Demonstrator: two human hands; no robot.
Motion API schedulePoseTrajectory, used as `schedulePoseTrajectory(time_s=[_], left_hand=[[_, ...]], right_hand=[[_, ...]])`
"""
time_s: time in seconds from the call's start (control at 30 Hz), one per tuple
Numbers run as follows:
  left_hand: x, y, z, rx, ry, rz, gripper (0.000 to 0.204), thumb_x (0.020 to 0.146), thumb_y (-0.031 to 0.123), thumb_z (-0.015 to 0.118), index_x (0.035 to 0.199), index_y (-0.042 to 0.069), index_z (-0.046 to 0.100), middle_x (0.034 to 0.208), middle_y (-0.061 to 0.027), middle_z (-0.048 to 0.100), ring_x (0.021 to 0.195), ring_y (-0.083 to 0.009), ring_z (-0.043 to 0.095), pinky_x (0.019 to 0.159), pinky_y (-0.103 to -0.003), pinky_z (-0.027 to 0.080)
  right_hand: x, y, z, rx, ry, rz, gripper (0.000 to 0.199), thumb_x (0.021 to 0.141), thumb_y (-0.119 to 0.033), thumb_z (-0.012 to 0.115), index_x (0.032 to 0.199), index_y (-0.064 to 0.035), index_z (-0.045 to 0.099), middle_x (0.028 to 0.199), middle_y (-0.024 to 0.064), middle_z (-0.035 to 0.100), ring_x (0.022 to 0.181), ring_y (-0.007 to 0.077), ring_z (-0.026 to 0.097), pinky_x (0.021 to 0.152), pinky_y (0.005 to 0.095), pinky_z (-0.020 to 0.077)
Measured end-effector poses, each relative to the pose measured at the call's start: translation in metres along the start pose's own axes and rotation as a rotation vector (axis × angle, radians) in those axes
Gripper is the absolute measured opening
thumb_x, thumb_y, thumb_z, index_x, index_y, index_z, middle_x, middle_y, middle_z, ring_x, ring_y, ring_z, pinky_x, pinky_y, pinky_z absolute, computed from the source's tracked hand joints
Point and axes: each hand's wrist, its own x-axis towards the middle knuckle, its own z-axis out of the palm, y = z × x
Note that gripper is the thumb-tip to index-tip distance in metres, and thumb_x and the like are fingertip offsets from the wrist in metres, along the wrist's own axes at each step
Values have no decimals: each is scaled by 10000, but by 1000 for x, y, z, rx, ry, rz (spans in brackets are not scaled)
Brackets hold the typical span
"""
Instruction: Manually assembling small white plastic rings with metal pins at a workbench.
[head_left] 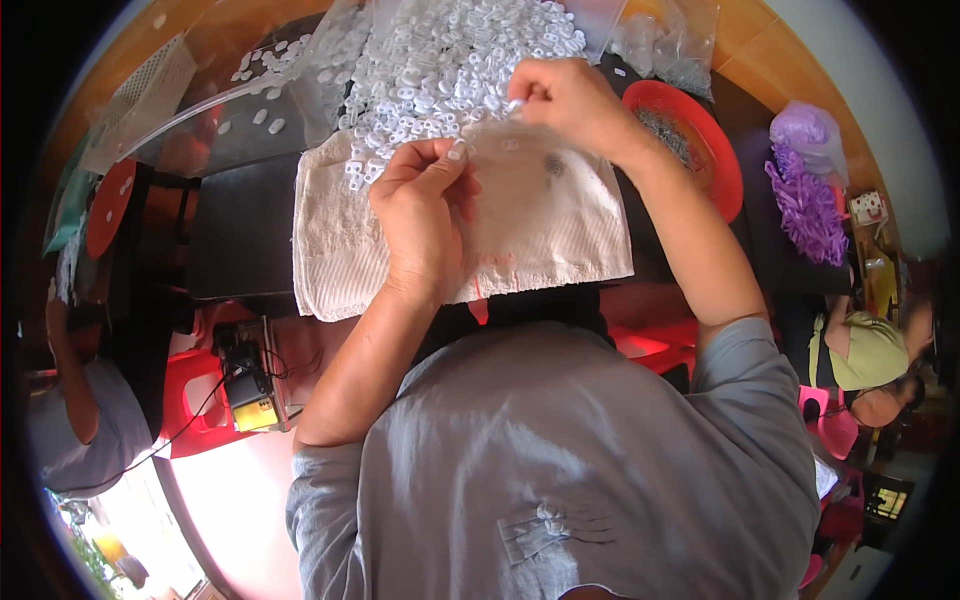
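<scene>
A person's grey, short-sleeved shirt (580, 450) fills the lower middle, bare forearms reaching up from it. Beyond stands a long black table (235, 240), with a cream, ribbed cloth towel (340, 260) spread across its near edge. A broad heap of small white oval plastic pieces with holes (460, 60) covers the far part of the table and spills onto the towel's upper left. Right of the towel sits a round red plastic tray (725, 150) with grey bits in it.

Both hands work above the towel's upper part, near the heap's closest edge, side by side and apart. The left hand (420, 205) points upward, back of the hand toward the left, thumb and bent fingers drawn together at the tips; a pale spot shows at the thumb's end, and I cannot tell whether a piece is gripped there. The right hand (575, 105) comes in from the right, forearm slanting, fingers curled, thumb and forefinger pinched on a small white piece (515, 104) at the heap's right-hand border.

Below the hands, the towel carries a dark smudge (553, 165) and a faint red marking (495, 260), too blurred to read.
</scene>
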Motion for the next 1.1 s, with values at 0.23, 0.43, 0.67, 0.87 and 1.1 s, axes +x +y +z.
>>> schedulePoseTrajectory(time_s=[0.23, 0.43, 0.67, 0.87, 1.1], left_hand=[[2, 0, -3, 30, -30, 17, 63, 907, 55, 585, 910, -8, 584, 762, -75, 595, 610, -144, 561, 486, -249, 413], [3, -2, -3, -7, -25, 25, 56, 883, 32, 594, 875, -20, 575, 708, -79, 592, 563, -136, 540, 475, -250, 408], [3, -2, -3, 9, -54, 21, 52, 881, 33, 597, 871, -14, 576, 714, -77, 594, 577, -137, 549, 472, -254, 407], [2, -3, -6, -3, -49, 22, 49, 881, 35, 600, 874, -9, 581, 726, -73, 599, 581, -136, 553, 473, -255, 410], [4, -5, -5, 9, -66, 30, 50, 883, 36, 601, 874, -9, 583, 736, -72, 604, 588, -137, 559, 477, -254, 414]], right_hand=[[-32, -10, 12, -8, 76, -158, 177, 777, -60, 628, 953, -46, 649, 747, 83, 642, 705, 181, 628, 669, 300, 486], [-34, 7, 6, -52, 128, -75, 114, 792, -162, 620, 855, -86, 677, 746, 101, 662, 722, 292, 643, 664, 399, 489], [-26, -1, 26, -169, 177, -197, 130, 784, -143, 582, 833, -83, 685, 778, 126, 672, 766, 332, 645, 687, 436, 490], [-46, -13, 18, -114, -79, -335, 116, 791, -87, 587, 867, -39, 660, 792, 129, 654, 749, 306, 633, 693, 389, 484], [-50, -7, 4, -94, 73, -168, 109, 770, -72, 605, 862, -29, 646, 788, 119, 635, 737, 293, 620, 657, 366, 483]])
